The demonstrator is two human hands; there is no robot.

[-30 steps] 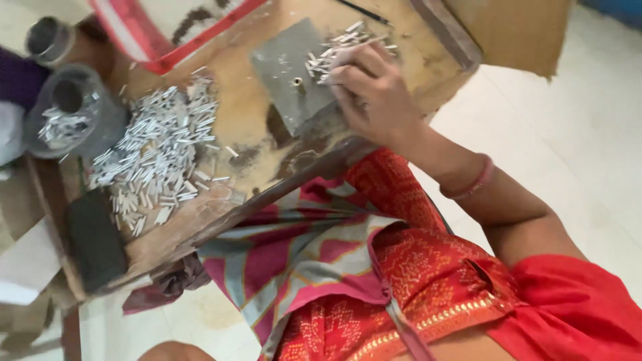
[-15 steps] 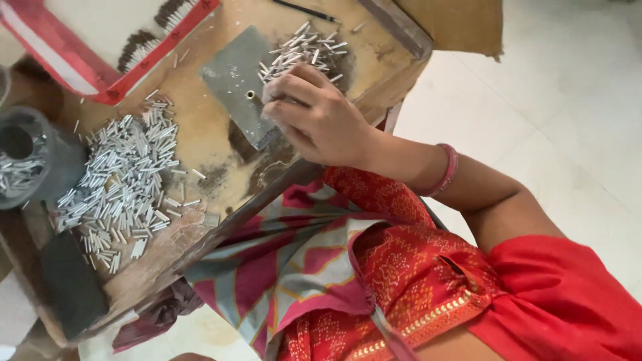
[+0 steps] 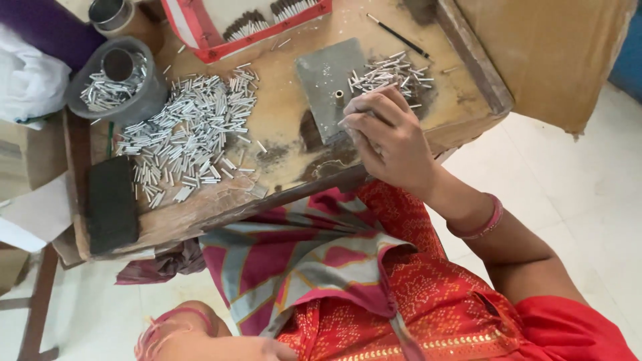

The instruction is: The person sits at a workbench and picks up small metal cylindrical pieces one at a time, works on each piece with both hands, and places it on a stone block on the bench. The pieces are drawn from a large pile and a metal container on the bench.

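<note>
With the right hand [image 3: 391, 137] curling shut, seemingly pinching one thin tube, hovering over the bench [image 3: 281, 127] near edge, big tube heap [image 3: 190, 134] lying well left; touching the grey slab [image 3: 324, 83], having drawn back from the small pile [image 3: 391, 70] just beyond; leaving open room rightward.

A small hand-craft workshop, likely a home or cottage workplace. Under the right hand [image 3: 391, 137] lies a worn, stained wooden work board [image 3: 281, 127] with a raised rim, and a grey metal plate [image 3: 324, 83] with a small peg sits just beside the fingers. Well to that hand's left spreads a heap of short silvery metal tubes [image 3: 187, 134]; a smaller pile [image 3: 391, 70] lies just beyond the knuckles. Farther left stand a grey bowl of tubes [image 3: 117, 83] and a dark block [image 3: 110, 204]. A red tray [image 3: 247, 23] of bristle-like bundles lies beyond. Below is a pale tiled floor [image 3: 575, 174].
</note>
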